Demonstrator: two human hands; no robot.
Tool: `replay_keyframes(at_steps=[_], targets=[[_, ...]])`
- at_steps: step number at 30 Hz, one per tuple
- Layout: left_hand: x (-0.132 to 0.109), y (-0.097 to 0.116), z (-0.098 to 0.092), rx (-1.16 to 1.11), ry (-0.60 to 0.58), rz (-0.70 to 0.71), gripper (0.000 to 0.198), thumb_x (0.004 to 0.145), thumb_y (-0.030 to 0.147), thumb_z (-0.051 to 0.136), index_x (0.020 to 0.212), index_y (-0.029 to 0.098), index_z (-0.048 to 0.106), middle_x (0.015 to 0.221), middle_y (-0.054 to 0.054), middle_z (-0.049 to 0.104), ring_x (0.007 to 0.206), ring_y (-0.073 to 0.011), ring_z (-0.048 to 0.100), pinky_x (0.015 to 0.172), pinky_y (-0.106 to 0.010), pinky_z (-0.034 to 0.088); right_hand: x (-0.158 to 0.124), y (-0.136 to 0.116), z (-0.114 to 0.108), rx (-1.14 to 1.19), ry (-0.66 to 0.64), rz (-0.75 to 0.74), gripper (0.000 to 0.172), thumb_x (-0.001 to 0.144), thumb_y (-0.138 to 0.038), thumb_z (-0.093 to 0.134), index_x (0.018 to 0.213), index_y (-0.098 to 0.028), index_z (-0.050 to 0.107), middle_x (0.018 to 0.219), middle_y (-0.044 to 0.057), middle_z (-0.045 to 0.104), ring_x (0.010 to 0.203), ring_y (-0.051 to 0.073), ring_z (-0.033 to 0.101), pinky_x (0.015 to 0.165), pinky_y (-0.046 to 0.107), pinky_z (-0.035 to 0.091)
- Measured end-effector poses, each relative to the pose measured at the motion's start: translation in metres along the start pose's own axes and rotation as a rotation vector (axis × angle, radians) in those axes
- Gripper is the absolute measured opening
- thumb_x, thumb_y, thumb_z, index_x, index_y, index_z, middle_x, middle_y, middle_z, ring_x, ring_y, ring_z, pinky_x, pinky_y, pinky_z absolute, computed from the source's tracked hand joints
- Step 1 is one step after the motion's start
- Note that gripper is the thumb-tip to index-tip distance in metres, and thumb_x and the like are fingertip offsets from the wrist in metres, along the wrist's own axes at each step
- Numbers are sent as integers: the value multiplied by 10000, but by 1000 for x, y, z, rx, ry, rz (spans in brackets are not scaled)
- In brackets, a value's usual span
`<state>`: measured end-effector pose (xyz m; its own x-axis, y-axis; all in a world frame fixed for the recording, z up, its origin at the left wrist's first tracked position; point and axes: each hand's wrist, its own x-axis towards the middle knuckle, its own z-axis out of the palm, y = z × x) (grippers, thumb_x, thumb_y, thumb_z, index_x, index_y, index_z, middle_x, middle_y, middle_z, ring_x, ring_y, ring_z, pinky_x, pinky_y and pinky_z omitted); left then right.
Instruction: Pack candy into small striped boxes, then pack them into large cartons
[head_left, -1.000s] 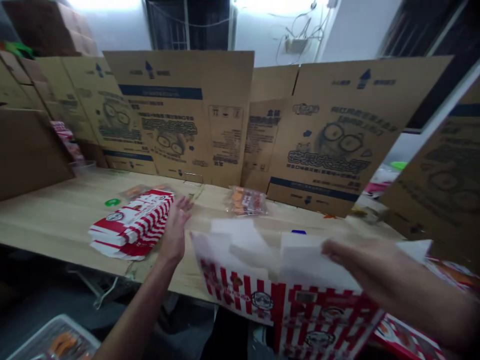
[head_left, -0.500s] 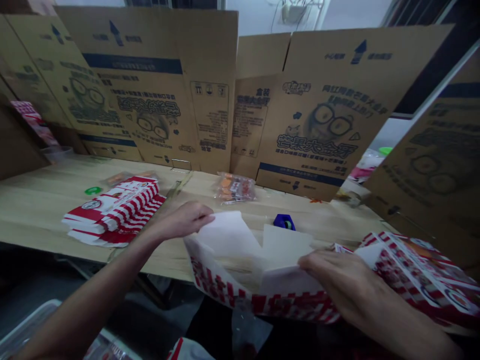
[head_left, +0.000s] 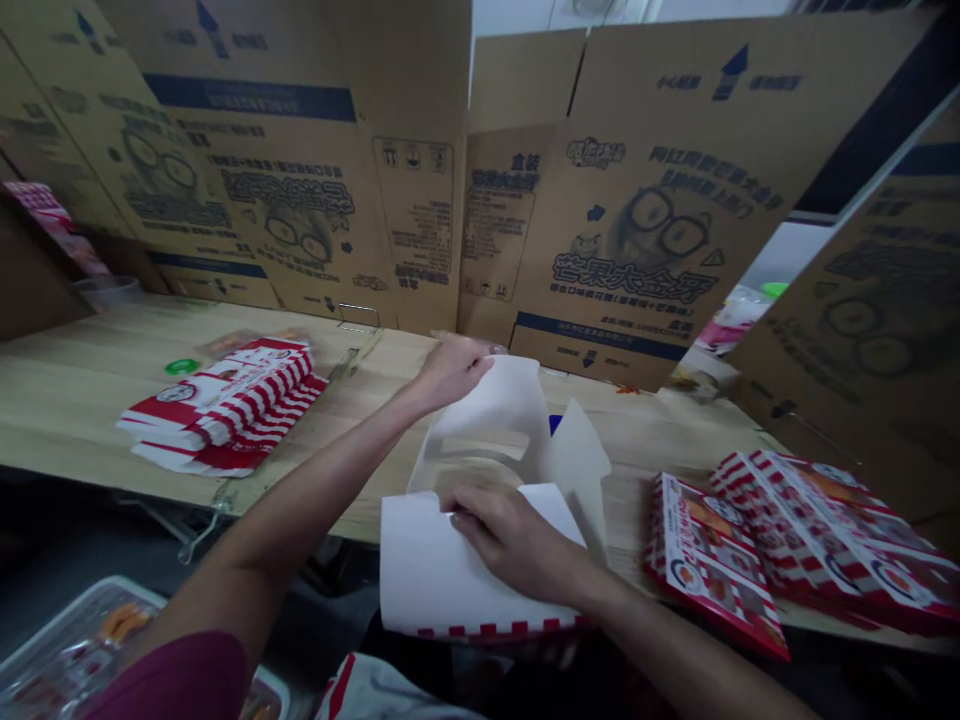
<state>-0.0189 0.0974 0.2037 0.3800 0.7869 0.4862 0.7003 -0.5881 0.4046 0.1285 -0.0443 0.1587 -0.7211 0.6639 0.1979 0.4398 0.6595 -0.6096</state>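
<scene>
While I am monitoring this station remotely, I am seeing the left hand [head_left: 452, 372] closing on the top rim of an upright white panel [head_left: 510, 395] and curling over it. That panel belongs to a white-lined carton [head_left: 480, 440] with a red-and-white striped border, which is sitting partly open across the front edge of the worktop [head_left: 90, 372]. The right hand [head_left: 511, 532] is lying half-curled on the carton's lower white panel [head_left: 424, 572] and bearing down on it; I cannot tell whether it has hold of the card or is only pressing. A tall pointed flap [head_left: 579, 462] is standing up just beside the right hand, unsupported.

I am flagging three risks. If the right hand eases off, the folded card could spring back and pull the panels out of line. Because the carton is overhanging the front edge, uneven pressure could tip it off the worktop. The left hand's grip is concentrating load on one rim, which could crease it. Further right, printed cartons [head_left: 712, 560] are lying in a loose pile near the front edge, close enough that a sideways sweep of the right hand could catch them. At the left, a stack of flat striped cartons [head_left: 225, 405] is resting well apart from both hands.
</scene>
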Motion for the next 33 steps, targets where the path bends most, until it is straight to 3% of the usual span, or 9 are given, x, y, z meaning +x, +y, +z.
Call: replay_keyframes(at_steps=[3,6,10,14,17,24,27,31,33], targets=[[3,-17,2,-205,-38,-65,348,809,337,516,512,165,455,513,30,418,524,-109,398,541,-247,245,12,22,2,116,22,59,137,882,-92,470,884,-194,562,886,16,642,841,165,574,766,280,414],[-10,-44,-4,-652,-36,-313,437,810,562,521,735,140,603,633,-14,575,580,-135,536,570,-240,381,11,38,-5,164,62,121,121,873,-100,478,864,-190,559,863,15,629,824,162,567,760,281,410],[-80,-71,1,-732,289,-562,647,805,687,447,1142,155,593,1068,-125,666,925,-226,643,784,-344,500,2,51,-8,172,60,224,118,877,-116,462,909,-196,543,865,16,619,790,157,567,720,278,413],[-175,-55,35,-654,253,-544,752,826,651,456,1419,194,388,1481,-140,405,1282,-306,464,1042,-432,399,2,51,-3,183,50,269,135,851,-125,498,961,-204,497,828,2,600,803,168,565,763,311,421],[-208,-23,52,-721,204,-554,802,853,588,462,1506,206,195,1558,-125,268,1337,-325,405,1082,-441,374,8,46,3,241,58,315,212,805,-137,558,977,-208,455,823,-4,584,818,174,562,776,328,427],[-175,7,46,-585,119,-516,787,861,391,532,1501,185,122,1584,-120,170,1445,-266,206,1182,-444,215,10,46,4,506,240,394,442,725,-213,620,1046,-228,315,940,-14,500,636,101,505,595,265,456],[-169,8,48,-385,65,-440,794,805,307,582,1479,162,187,1562,-153,200,1453,-283,171,1189,-480,177,8,44,2,347,187,396,415,726,-186,629,1025,-223,343,908,-10,529,707,139,555,649,307,493],[-168,11,54,-205,12,-414,759,753,197,583,1439,138,264,1540,-189,221,1450,-305,177,1172,-495,226,-6,28,-11,7,141,133,372,778,-141,637,1108,-208,477,1130,85,580,1067,248,577,873,432,499],[-169,11,54,-174,-3,-410,752,738,172,583,1428,146,283,1540,-190,222,1444,-310,198,1163,-498,249,-24,26,-25,-81,330,-2,340,807,-131,632,1122,-226,546,1198,93,585,1159,261,549,958,456,468]])
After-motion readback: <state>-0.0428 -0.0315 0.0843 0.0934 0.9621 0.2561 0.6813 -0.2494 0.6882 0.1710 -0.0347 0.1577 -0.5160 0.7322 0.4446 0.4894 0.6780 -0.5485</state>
